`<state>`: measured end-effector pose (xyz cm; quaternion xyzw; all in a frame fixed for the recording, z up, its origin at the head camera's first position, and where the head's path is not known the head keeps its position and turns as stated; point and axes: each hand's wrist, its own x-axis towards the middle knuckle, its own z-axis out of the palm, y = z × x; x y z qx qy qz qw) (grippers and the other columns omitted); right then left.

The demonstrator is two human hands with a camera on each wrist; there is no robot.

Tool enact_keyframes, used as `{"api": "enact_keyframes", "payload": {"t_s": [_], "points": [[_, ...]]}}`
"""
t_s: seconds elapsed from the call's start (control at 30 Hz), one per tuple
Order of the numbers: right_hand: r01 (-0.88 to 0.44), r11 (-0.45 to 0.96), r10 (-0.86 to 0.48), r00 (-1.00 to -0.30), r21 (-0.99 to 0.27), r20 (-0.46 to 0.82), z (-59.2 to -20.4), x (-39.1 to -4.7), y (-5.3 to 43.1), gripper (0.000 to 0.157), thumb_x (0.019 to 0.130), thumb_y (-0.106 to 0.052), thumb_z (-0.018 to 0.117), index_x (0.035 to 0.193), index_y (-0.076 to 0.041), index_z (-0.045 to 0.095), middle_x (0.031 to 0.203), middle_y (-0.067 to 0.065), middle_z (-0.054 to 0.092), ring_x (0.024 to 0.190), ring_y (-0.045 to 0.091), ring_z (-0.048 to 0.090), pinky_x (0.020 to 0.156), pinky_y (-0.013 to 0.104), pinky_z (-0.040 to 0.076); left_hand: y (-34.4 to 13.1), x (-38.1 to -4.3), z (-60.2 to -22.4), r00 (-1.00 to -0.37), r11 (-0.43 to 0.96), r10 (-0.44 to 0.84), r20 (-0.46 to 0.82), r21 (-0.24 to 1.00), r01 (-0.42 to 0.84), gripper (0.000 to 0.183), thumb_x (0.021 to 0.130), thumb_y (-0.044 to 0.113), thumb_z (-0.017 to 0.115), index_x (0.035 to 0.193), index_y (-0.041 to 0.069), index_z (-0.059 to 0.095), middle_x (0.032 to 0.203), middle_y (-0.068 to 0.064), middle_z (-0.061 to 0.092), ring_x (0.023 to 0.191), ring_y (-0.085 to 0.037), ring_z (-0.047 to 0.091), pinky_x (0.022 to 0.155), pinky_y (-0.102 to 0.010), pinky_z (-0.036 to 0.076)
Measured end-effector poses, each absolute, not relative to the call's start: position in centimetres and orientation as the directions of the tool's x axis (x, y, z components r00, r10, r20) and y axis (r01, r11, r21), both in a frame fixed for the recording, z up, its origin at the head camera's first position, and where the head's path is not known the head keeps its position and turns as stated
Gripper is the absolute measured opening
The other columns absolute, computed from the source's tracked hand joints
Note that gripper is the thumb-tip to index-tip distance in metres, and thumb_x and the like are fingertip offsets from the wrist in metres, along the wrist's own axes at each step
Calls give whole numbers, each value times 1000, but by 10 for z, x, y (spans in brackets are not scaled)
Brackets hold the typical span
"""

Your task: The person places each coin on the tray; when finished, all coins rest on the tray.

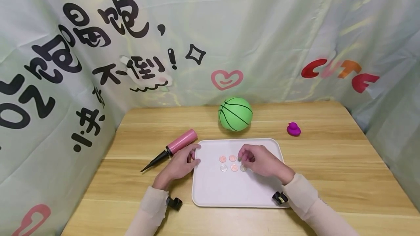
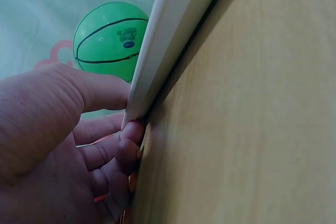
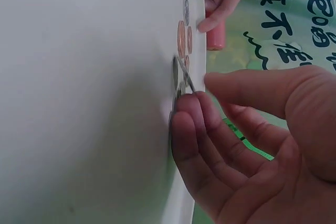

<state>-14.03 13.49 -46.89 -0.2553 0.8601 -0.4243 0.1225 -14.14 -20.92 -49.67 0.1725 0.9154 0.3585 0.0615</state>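
Observation:
A white tray (image 1: 210, 192) lies on the table with copper-coloured coins (image 1: 222, 159) and silver coins (image 1: 224, 168) in two short rows. My left hand (image 1: 181, 164) grips the tray's left rim, thumb and fingertips at the edge; the left wrist view shows the fingers curled against its side. Over the right end of the rows, my right hand (image 1: 260, 159) pinches a silver coin (image 3: 185, 75) at the fingertips. That coin is tilted, with its lower edge close to another silver coin in the right wrist view. My right fingers partly hide the coins there.
Behind the tray sits a green ball (image 1: 235, 114) with black lines. A pink hand pump (image 1: 182, 141) with a black nozzle lies beside the left hand. Farther right stands a purple toy duck (image 1: 293, 129). Printed cloth (image 1: 262, 39) hangs around the wooden table (image 1: 328, 177).

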Motion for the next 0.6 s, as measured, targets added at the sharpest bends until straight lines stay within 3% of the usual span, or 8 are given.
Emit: {"api": "enact_keyframes", "payload": {"t_s": [0.2,0.6], "points": [[-358,541,-496,-867,-761,55,-463,-139,139,11,98,0,73,102,-10,72,89,-3,70,84,7,63,80,24,57,-206,-142,-493,-941,702,337,-30,675,230,49,102,11,76,149,8,61,97,0,58,81,-11,52,73,-23,43],[-350,531,-483,-873,-772,64,-462,-133,148,6,99,-2,75,99,-8,73,90,-1,71,84,7,63,82,24,58,-215,-143,-507,-899,610,420,123,695,381,47,102,20,75,144,2,61,94,-1,56,77,-10,51,66,-24,42]]}}
